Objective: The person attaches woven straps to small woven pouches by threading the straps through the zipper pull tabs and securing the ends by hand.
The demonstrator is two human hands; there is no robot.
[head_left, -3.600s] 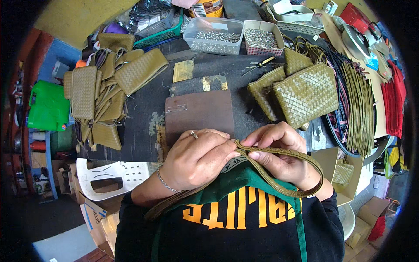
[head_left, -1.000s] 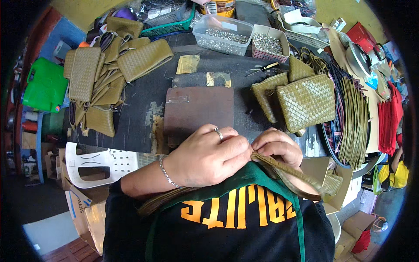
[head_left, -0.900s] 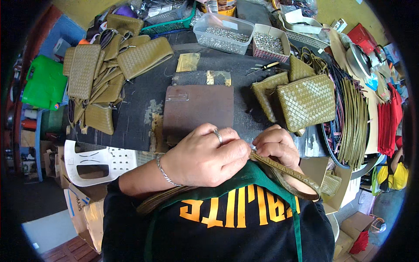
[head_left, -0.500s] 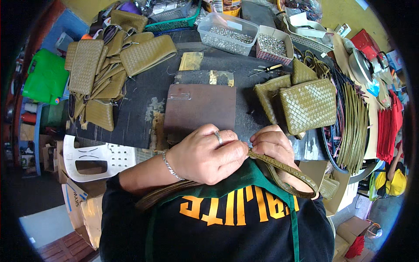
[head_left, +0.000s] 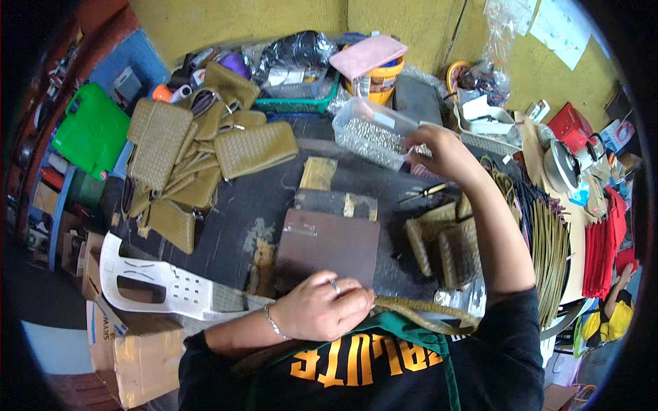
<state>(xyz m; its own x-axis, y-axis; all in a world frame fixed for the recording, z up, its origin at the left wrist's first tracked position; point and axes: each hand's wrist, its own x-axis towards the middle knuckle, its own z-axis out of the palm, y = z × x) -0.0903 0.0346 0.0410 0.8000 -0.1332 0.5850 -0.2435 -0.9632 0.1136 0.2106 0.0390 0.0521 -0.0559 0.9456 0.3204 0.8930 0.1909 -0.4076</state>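
My left hand (head_left: 322, 306) is closed near my chest, its thumb and fingers pinching the end of a narrow olive woven strap (head_left: 428, 315). From there the strap loops off to the right across my front. My right arm stretches forward over the table, and my right hand (head_left: 439, 154) is bent downward at the small box of metal fittings (head_left: 423, 148). Its thumb and fingers are apart, with fittings showing between them; the hand covers most of that box. Just left of it stands a clear plastic container (head_left: 373, 156) with many small metal pieces inside.
A brown board (head_left: 329, 246) lies before me. Olive woven pouches (head_left: 161, 144) are heaped at left, with more pouches (head_left: 456, 250) under my right arm. An awl-like tool (head_left: 423, 193) lies near the small box. Olive straps (head_left: 548, 253) hang at right; a white chair (head_left: 154, 281) stands at left.
My right hand has let go of the strap and moved forward to the small box of fittings. My left hand still pinches the strap. The view has tilted up toward the wall.
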